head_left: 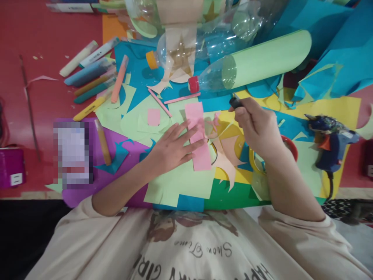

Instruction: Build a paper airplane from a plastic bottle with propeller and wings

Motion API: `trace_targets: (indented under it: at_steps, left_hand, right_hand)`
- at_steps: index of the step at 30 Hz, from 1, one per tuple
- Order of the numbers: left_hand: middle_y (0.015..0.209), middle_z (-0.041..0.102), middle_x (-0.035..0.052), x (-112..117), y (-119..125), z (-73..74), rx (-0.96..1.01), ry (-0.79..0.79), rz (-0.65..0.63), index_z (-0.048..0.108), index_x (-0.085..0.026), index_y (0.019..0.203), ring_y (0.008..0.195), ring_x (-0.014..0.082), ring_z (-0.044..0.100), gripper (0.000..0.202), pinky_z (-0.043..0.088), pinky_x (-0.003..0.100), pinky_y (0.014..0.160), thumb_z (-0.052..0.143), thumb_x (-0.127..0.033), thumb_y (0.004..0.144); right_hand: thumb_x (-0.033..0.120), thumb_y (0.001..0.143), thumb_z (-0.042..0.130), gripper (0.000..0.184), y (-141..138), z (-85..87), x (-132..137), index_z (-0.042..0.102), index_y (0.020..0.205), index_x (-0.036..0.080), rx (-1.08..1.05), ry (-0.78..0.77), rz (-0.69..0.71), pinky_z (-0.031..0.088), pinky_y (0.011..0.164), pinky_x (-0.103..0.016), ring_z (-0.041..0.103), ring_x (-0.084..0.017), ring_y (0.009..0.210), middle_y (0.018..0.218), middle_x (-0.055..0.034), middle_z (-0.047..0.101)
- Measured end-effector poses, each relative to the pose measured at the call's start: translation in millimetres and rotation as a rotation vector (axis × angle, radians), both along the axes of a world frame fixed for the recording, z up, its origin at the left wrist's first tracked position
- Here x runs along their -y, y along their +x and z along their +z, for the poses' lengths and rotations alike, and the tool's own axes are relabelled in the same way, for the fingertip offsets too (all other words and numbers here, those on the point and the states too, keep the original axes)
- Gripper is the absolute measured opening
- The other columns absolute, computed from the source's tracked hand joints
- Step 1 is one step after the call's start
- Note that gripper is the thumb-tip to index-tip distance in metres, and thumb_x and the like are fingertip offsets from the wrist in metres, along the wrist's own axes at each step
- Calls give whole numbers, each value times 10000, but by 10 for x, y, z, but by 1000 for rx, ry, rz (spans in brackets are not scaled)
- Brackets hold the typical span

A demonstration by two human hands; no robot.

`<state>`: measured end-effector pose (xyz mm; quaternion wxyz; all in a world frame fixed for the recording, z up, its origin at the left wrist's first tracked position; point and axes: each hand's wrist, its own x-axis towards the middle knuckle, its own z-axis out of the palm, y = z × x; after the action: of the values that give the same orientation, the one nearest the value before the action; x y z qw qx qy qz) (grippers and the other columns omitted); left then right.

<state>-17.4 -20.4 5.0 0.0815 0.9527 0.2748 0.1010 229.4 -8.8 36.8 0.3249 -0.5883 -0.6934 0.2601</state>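
Note:
My left hand (175, 146) lies flat with fingers spread on a pink paper strip (199, 136), pinning it to light green paper (183, 181). My right hand (256, 126) is closed around a dark marker (235, 102), held above the yellow paper just right of the strip's top end. Peach star-shaped cut-outs (225, 157) lie between the two hands.
Clear plastic bottles (215, 74) with rolled green paper lie at the back. Markers and glue sticks (93, 77) are strewn at the left. A blue glue gun (330, 142) rests at the right. Purple paper (116, 155) and coloured scraps cover the red table (43, 97).

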Motion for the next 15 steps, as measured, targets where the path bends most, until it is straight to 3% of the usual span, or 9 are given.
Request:
trace_targets:
  at_steps: [4, 9, 12, 15]
  left_hand:
    - [1513, 392, 143, -5, -37, -13, 42, -67, 2, 509, -344, 1349, 1438, 360, 300, 465, 385, 570, 1078, 582, -224, 906]
    - [1532, 352, 150, -63, -95, -1, 114, -189, -71, 609, -309, 1255, 1449, 357, 272, 331, 353, 595, 1090, 516, -270, 940]
    - [1465, 460, 133, -88, -108, 63, 169, -184, -70, 680, -278, 1143, 1386, 321, 393, 271, 380, 564, 1075, 504, -327, 942]
    - [1331, 588, 120, -90, -120, 118, 215, -156, -54, 704, -256, 1085, 1241, 272, 534, 264, 450, 489, 1003, 514, -353, 930]
  right_hand:
    - [543, 945, 372, 414, 0, 45, 1, 605, 873, 209, 79, 12, -45, 267, 437, -252, 318, -95, 411, 500, 53, 362]
    - [528, 925, 416, 397, 56, 51, -9, 625, 1000, 199, 183, -5, -132, 233, 478, -271, 376, -128, 459, 522, 19, 456]
    - [369, 932, 418, 323, 106, 27, -3, 587, 1147, 198, 195, 9, -222, 307, 543, -290, 477, -170, 547, 602, -8, 535]
    - [217, 917, 397, 407, 132, 60, 9, 495, 1311, 196, 193, 119, -275, 409, 658, -344, 567, -197, 683, 734, -38, 590]
